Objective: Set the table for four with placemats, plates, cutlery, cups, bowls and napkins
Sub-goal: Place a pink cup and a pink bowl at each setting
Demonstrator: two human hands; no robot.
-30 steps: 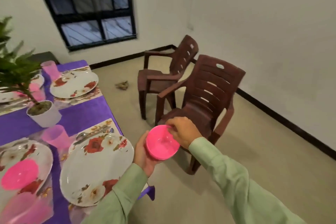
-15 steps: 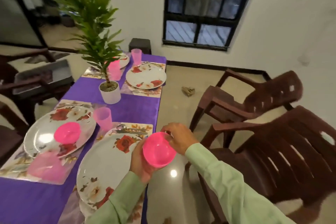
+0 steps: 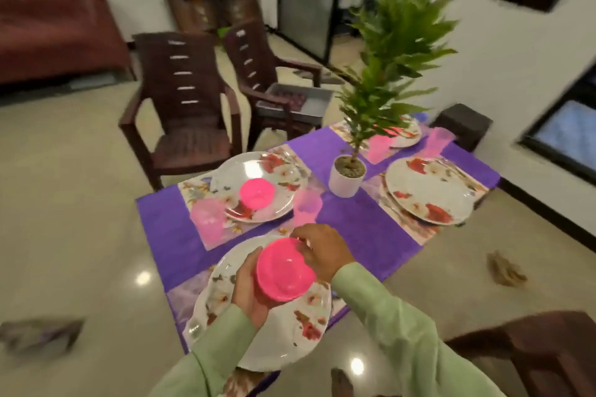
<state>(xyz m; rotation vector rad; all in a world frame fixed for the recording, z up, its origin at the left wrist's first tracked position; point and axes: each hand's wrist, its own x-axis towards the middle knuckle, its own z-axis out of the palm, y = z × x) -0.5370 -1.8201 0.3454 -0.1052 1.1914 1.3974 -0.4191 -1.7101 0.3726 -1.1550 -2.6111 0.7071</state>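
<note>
Entry, head view only, some motion blur. Largest first: the purple-clothed surface [image 3: 354, 226] carries four settings round a small green plant in a white pot [image 3: 348, 175]. The far-left white flowered plate [image 3: 277, 171] already has a pink bowl seated on it [image 3: 256, 195], while the right-hand white flowered plate [image 3: 429, 192] is bare. The nearest white round plate with red flower print [image 3: 274, 342] lies directly under my working area on its floral placemat [image 3: 190, 295]. The task's thing, a bright pink round plastic bowl [image 3: 283, 271], sits in a two-handed grip over the upper half of that nearest plate. I cannot tell whether its base touches the plate yet. The left hand [image 3: 250, 287] cups its left side and the right hand [image 3: 322, 248] pinches the far rim with curled fingers [image 3: 301, 240]. The relation that matters is that the target lies straight below the grip and slightly toward me, with the plate's middle on the near side of the bowl. The bowl is round, so it has no long axis to align, only its mouth to level, and it looks tilted. Both hands are equally near. My judgement is a short lowering, with a small pull back toward the plate's centre before release.
</note>
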